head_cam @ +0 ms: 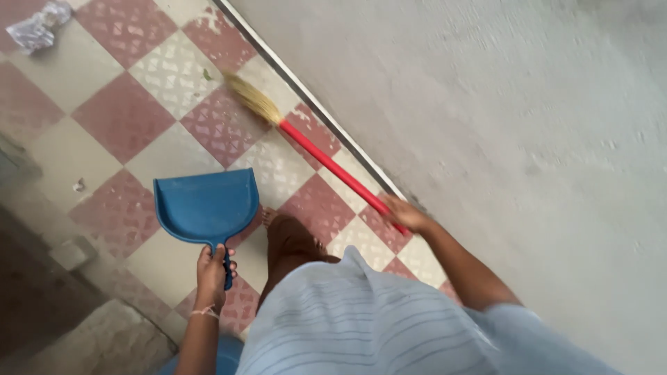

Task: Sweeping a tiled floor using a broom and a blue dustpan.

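On checkered floor: left hand (212,276) grips empty blue dustpan (206,206), right hand (405,214) grips broom (306,142); crumpled litter (40,26) unswept, nothing collected yet.

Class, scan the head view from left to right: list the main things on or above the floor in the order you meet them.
Crumpled wrapper → blue dustpan in the left hand → straw broom head → red broom handle → right hand → grey concrete floor.
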